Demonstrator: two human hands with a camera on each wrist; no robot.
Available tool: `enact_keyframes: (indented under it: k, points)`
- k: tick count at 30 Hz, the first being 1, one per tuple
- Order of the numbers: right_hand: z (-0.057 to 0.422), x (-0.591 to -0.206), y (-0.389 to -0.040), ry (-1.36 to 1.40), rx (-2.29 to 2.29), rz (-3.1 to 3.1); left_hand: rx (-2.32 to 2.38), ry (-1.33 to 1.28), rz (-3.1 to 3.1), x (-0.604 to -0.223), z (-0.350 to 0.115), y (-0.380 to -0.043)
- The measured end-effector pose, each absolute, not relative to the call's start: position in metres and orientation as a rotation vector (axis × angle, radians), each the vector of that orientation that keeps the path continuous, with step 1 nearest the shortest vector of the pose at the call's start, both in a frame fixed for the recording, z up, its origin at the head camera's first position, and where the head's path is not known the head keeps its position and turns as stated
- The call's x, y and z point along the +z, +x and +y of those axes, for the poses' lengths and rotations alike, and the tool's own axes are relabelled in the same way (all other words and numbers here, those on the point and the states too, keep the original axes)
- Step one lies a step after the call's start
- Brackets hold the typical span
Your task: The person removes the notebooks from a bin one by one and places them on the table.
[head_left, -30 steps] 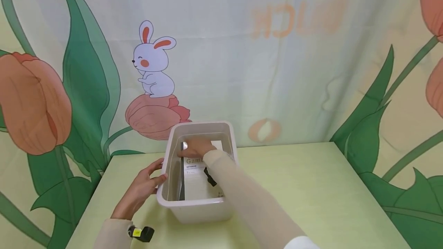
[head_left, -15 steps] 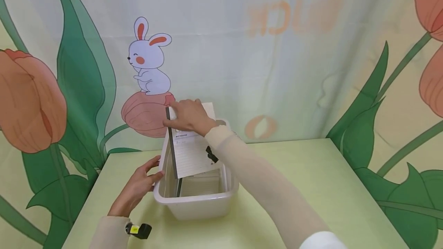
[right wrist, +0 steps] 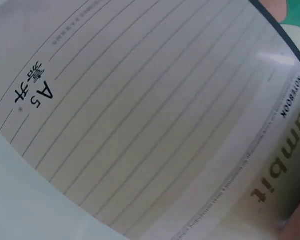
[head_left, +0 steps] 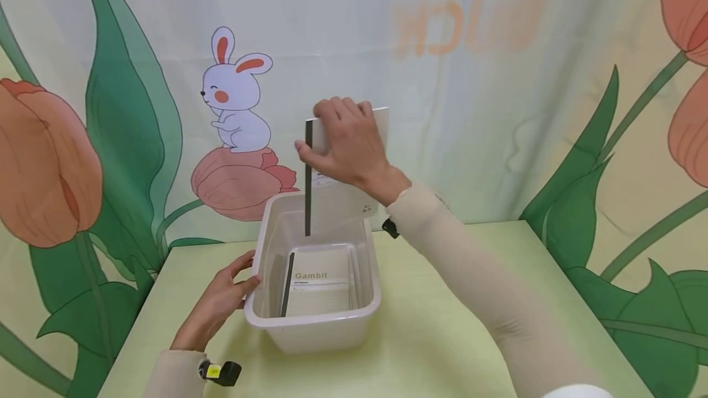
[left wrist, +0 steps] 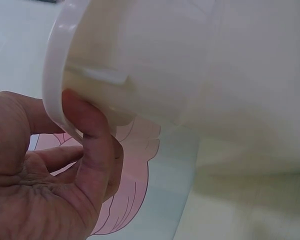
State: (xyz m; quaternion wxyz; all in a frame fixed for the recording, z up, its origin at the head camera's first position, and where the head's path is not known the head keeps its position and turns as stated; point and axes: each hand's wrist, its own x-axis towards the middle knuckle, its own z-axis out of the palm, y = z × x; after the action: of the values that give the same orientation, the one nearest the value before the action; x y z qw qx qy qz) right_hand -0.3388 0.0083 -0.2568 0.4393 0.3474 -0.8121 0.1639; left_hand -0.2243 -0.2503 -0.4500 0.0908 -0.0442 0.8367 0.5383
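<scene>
My right hand grips a notebook by its upper part and holds it up over the far end of a plastic bin. A dark strip runs down the notebook's left edge. Its lined cover, printed "Gambit" and "A5", fills the right wrist view. Another notebook of the same kind lies inside the bin, its "Gambit" cover facing up. My left hand holds the bin's left side; in the left wrist view its fingers curl under the rim.
The bin stands on a pale green table close to its back edge. A curtain printed with tulips and a rabbit hangs behind and at both sides. Table surface extends to the right of the bin.
My right hand has lifted the notebook up out of the bin and carried it slightly right. The notebook beneath has come into view. My left hand has stayed on the bin.
</scene>
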Motion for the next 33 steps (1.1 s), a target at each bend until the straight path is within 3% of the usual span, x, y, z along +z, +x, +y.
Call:
enact_keyframes:
  k: [8, 17, 26, 33]
  points:
    - [0.099, -0.279, -0.336, 0.750, 0.415, -1.943, 1.596, -0.106, 2.490, -0.449, -0.247, -0.222]
    - [0.176, -0.355, -0.352, 0.628, 0.318, -2.160, 1.591, -0.104, 2.500, -0.449, -0.245, -0.220]
    - [0.180, -0.449, -0.377, 0.660, 0.255, -2.372, 1.615, -0.118, 2.485, -0.450, -0.246, -0.214]
    - [0.164, -0.498, -0.399, 0.657, 0.297, -2.576, 1.640, -0.114, 2.483, -0.452, -0.246, -0.214]
